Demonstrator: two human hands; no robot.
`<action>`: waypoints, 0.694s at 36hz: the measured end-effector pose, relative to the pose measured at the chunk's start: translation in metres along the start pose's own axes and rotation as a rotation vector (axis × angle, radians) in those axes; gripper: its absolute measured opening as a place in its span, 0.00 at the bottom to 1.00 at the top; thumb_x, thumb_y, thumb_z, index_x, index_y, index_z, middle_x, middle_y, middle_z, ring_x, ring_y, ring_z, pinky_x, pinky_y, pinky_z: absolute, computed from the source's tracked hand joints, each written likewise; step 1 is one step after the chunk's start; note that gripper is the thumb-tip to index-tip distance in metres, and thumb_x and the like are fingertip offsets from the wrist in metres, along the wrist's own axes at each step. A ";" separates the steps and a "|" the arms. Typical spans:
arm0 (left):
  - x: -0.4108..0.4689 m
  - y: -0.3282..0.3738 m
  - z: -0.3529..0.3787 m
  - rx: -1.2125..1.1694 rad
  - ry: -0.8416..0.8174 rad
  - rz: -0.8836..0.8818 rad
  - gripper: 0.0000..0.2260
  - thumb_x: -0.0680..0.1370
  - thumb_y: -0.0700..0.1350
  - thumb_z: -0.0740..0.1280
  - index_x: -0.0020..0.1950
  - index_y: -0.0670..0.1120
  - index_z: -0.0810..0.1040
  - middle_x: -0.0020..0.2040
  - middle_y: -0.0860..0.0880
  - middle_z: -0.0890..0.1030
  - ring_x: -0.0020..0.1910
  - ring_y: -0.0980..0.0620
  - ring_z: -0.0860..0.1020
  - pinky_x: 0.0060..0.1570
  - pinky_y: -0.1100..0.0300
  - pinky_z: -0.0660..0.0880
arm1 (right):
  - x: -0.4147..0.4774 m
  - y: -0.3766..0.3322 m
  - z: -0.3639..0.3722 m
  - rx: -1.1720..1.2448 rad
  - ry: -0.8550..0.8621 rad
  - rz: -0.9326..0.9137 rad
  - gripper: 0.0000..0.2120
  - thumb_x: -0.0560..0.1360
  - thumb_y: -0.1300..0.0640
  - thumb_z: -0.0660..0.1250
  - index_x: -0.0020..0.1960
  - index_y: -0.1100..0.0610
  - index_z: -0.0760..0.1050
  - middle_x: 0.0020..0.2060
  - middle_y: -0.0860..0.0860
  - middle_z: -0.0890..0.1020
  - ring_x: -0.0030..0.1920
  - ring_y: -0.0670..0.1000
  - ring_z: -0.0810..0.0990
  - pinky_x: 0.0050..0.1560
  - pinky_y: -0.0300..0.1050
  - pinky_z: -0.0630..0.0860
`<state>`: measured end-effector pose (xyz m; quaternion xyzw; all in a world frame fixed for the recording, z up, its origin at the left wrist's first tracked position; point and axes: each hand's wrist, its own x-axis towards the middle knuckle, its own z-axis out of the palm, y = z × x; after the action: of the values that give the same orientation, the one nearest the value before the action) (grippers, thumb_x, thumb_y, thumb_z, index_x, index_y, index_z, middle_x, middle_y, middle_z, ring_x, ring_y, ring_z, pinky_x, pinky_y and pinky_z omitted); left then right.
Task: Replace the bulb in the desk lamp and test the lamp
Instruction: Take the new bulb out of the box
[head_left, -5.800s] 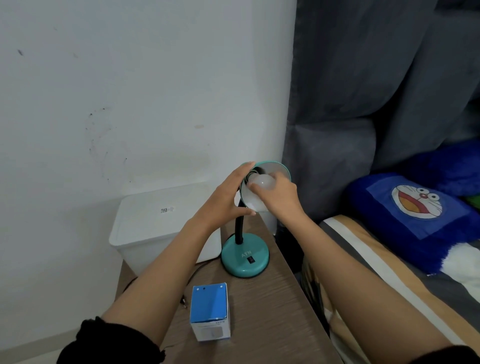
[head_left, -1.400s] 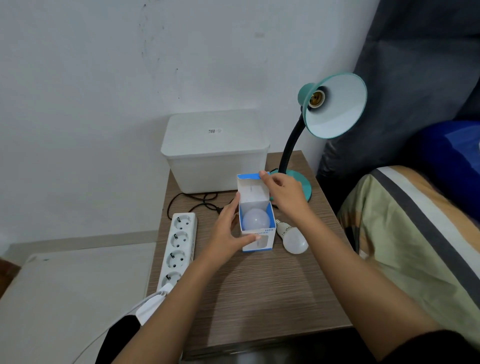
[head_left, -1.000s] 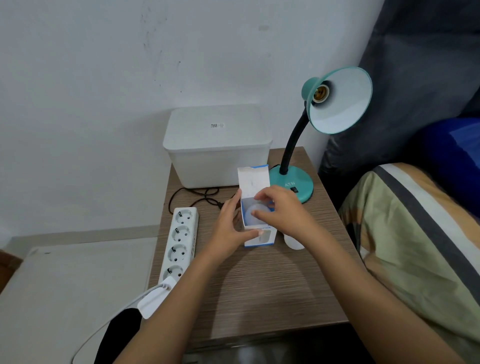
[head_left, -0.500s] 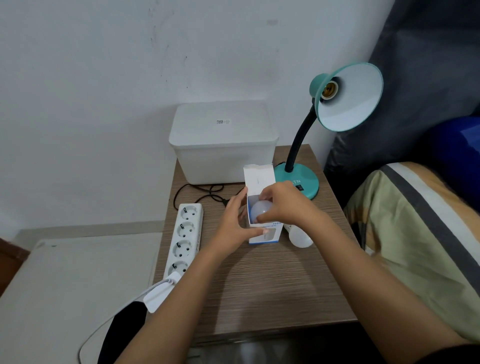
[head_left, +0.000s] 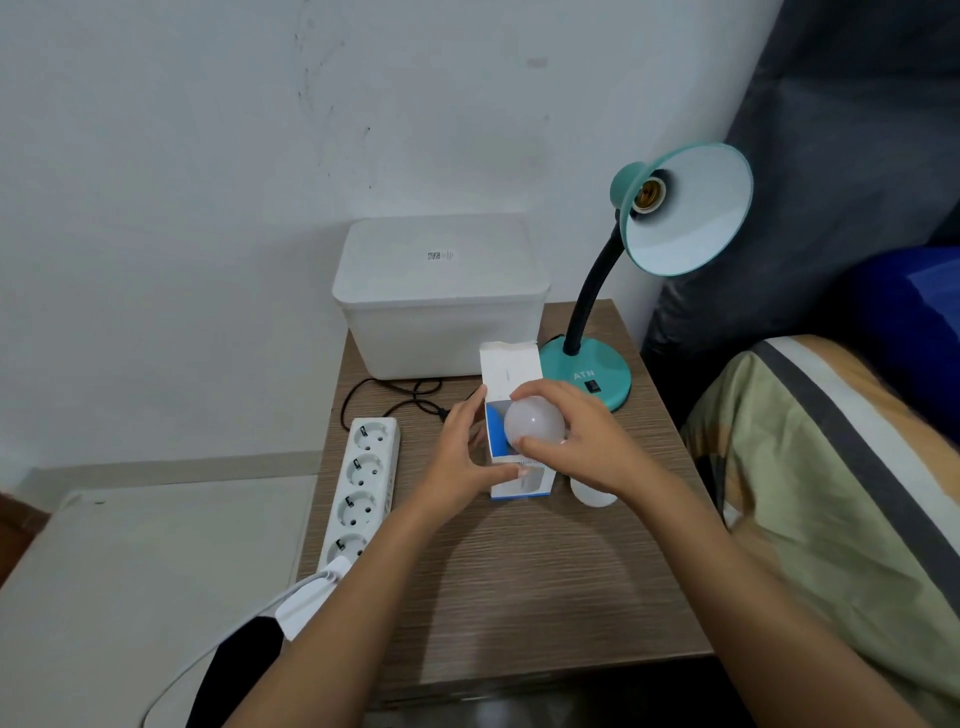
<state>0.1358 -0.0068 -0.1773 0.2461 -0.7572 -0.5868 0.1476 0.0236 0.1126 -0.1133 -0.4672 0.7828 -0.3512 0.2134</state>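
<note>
A teal desk lamp (head_left: 586, 378) stands at the back right of the wooden bedside table (head_left: 519, 587), its shade tilted toward me and its brass socket (head_left: 647, 195) bare. My left hand (head_left: 460, 460) grips the blue and white bulb box (head_left: 519, 486), whose flap stands open. My right hand (head_left: 587, 441) holds a white round bulb (head_left: 532, 423) by thumb and fingers, just above the box mouth. Another white bulb (head_left: 592, 497) lies on the table to the right of the box, mostly hidden under my right wrist.
A white lidded plastic bin (head_left: 439, 296) sits against the wall behind the box. A white power strip (head_left: 363, 488) lies along the table's left edge with a black cord (head_left: 387, 397) coiled nearby. A striped bed (head_left: 831, 493) borders the table on the right.
My right hand has pulled the new bulb up out of the box, where before it lay inside. My left hand keeps hold of the box.
</note>
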 end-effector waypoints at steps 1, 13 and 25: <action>0.000 0.000 0.000 0.006 -0.002 0.006 0.44 0.67 0.39 0.77 0.75 0.49 0.56 0.67 0.54 0.64 0.64 0.60 0.69 0.56 0.71 0.72 | -0.001 0.000 0.000 -0.003 -0.007 0.011 0.24 0.68 0.52 0.73 0.61 0.46 0.68 0.58 0.46 0.72 0.56 0.48 0.73 0.53 0.47 0.77; 0.001 0.001 0.000 0.062 -0.010 0.040 0.44 0.66 0.40 0.77 0.75 0.50 0.56 0.67 0.54 0.64 0.61 0.66 0.68 0.52 0.83 0.67 | -0.009 0.006 -0.019 -0.084 0.027 0.122 0.25 0.65 0.47 0.74 0.56 0.48 0.66 0.54 0.48 0.72 0.54 0.50 0.73 0.47 0.42 0.74; 0.002 -0.001 -0.002 0.088 0.003 0.016 0.44 0.67 0.38 0.76 0.76 0.47 0.54 0.71 0.51 0.62 0.67 0.58 0.64 0.48 0.85 0.66 | -0.019 0.007 -0.036 -0.016 0.050 0.252 0.23 0.63 0.57 0.75 0.52 0.55 0.67 0.50 0.51 0.72 0.45 0.49 0.74 0.36 0.40 0.73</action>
<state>0.1351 -0.0094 -0.1777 0.2470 -0.7839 -0.5514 0.1427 0.0042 0.1439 -0.0942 -0.3578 0.8432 -0.3270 0.2327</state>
